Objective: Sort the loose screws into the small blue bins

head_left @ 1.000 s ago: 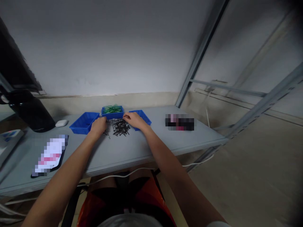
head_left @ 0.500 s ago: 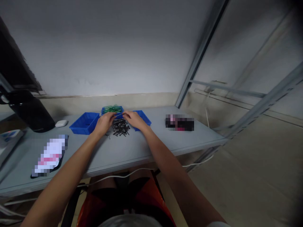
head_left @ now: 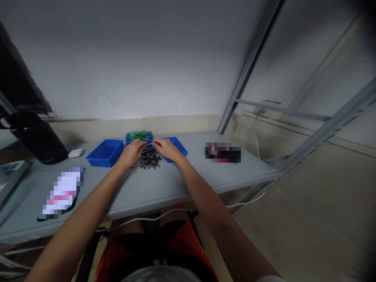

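My left hand (head_left: 132,152) and my right hand (head_left: 164,147) meet over a pile of dark screws (head_left: 150,159), their fingertips pinched and almost touching. Between them is a thin, pale, rod-like piece (head_left: 149,144), mostly covered by the fingers; its exact kind is too small to make out. A single silvery screw (head_left: 134,169) lies apart from the pile, below my left hand. Behind my hands stands a blue bin (head_left: 127,139) holding green plastic pieces (head_left: 139,135). Another blue bin (head_left: 179,147) is partly hidden by my right hand, and a third blue bin (head_left: 100,158) sits left of my left hand.
On the grey table (head_left: 158,188) are a black bottle (head_left: 41,139), a white earbud case (head_left: 76,153), a blurred phone-like item (head_left: 63,192) and a blurred dark item (head_left: 223,152). A device (head_left: 11,178) stands at the left edge. Metal posts (head_left: 249,70) rise at the right.
My left hand has moved slightly right, closer to my right hand, so less of the thin piece shows between them. The right hand has barely moved.
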Tool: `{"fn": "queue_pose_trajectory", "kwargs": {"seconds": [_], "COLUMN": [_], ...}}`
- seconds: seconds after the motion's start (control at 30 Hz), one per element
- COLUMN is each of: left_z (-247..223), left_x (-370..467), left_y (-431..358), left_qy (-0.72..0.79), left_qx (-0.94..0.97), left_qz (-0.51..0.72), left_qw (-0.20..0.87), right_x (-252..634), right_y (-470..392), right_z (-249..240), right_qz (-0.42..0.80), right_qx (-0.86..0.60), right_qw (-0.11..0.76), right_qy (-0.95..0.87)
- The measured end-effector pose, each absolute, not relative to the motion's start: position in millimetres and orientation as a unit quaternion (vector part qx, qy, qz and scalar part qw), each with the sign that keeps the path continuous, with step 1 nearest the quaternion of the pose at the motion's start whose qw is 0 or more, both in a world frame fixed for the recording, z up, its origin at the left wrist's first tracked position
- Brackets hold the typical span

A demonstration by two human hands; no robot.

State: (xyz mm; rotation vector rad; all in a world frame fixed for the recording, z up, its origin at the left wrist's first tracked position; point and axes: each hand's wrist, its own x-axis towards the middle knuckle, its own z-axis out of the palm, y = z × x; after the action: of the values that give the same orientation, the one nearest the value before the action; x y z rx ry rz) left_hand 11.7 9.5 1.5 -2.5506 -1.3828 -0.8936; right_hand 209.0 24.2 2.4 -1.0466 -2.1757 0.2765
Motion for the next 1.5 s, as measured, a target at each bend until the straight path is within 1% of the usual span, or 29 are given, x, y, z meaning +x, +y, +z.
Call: {"fn": "queue_pose_trajectory", "kwargs": {"seconds": [0.13,0.3,0.47,0.57,0.63,0.73,0.83,1.0,1.1,1.3,1.5], "left_z": [3,4,6,8,8,8,6,4,3,-1,-2], "left_x": [13,14,13,14,16,19,20,17,15,14,16], "left_y": [5,4,6,4,2,0,1,5,7,10,13], "left_qy": [-0.456,-0.461,-0.434,-0.39,-0.371,-0.37,-0.4,-0.461,-0.453,-0.433,-0.418], "left_qx": [-0.841,-0.83,-0.814,-0.81,-0.812,-0.811,-0.797,-0.771,-0.788,-0.805,-0.793], "left_qz": [-0.287,-0.311,-0.387,-0.438,-0.449,-0.449,-0.447,-0.433,-0.413,-0.403,-0.433], "left_qw": [0.05,0.042,0.01,-0.024,-0.04,-0.054,-0.069,-0.07,-0.054,-0.045,-0.094], "right_x": [209,208,208,207,205,201,200,204,205,203,204], "right_y": [25,21,18,19,20,20,20,19,18,20,25], "right_z": [2,5,8,7,5,2,1,6,7,4,0], "right_qz": [0.096,0.096,0.112,0.125,0.126,0.122,0.121,0.122,0.119,0.107,0.115], "right_qx": [-0.393,-0.393,-0.399,-0.378,-0.361,-0.345,-0.352,-0.386,-0.384,-0.386,-0.371], "right_qw": [0.36,0.365,0.356,0.343,0.333,0.318,0.318,0.372,0.395,0.387,0.397], "right_qy": [-0.841,-0.838,-0.838,-0.851,-0.862,-0.874,-0.872,-0.836,-0.826,-0.831,-0.832]}}
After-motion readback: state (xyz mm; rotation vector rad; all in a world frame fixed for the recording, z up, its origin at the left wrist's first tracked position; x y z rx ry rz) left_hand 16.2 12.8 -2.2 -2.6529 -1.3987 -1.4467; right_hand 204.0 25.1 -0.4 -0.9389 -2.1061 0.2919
